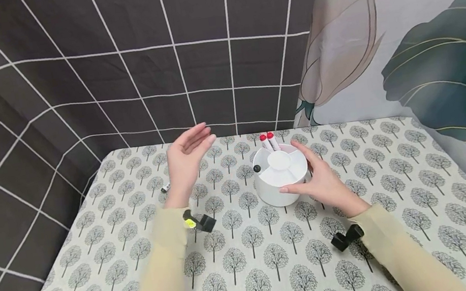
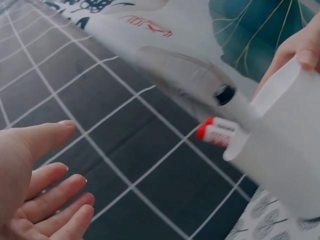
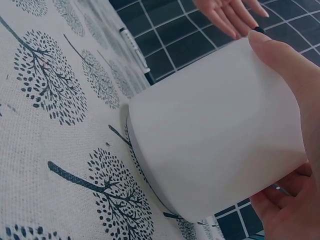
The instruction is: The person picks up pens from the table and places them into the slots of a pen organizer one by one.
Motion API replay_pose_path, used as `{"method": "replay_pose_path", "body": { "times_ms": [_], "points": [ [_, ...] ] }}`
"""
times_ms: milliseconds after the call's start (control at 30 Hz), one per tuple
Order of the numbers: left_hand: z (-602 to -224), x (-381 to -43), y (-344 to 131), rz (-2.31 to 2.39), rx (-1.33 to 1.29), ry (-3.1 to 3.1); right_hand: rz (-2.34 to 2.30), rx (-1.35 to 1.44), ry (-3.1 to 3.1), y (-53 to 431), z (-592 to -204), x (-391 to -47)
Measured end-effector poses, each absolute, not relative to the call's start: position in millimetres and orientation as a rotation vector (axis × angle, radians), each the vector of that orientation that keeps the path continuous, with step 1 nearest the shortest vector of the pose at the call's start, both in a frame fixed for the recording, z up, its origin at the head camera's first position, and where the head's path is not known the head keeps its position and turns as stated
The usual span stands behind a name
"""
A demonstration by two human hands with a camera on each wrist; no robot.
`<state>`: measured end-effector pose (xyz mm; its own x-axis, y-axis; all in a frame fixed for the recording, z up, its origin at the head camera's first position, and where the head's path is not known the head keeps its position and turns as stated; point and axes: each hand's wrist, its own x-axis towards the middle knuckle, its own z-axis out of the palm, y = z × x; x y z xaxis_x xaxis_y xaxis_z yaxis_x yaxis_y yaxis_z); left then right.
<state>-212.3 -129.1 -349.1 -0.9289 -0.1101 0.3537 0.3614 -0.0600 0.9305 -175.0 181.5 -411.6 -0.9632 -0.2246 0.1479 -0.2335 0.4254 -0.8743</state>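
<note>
A round white desk organizer with divided compartments stands on the table, and my right hand grips its right side, thumb on the near wall and fingers at the far side. Two red-capped markers lean together in a back compartment. At the organizer's left side a black-capped marker sticks up. To the left, my left hand is raised over the table, holding nothing, with its fingers loosely extended. Another marker lies on the tablecloth beyond that hand, partly hidden by it in the head view.
A tree-patterned cloth covers the table. Dark cloth with a white grid hangs behind and to the left; a leaf-printed curtain hangs at the right. Each wrist wears a small black camera.
</note>
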Motion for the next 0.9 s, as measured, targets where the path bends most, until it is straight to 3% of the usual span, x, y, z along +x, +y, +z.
{"method": "replay_pose_path", "body": {
  "times_ms": [433, 900],
  "points": [
    [-345, -200, -174, -1.992, -0.161, -1.882, 1.629, 0.426, -2.647, 182, -410, -175],
    [-375, -199, -206, -1.914, 0.060, -2.070, 1.591, 0.439, -2.651, 183, -412, -177]
  ]
}}
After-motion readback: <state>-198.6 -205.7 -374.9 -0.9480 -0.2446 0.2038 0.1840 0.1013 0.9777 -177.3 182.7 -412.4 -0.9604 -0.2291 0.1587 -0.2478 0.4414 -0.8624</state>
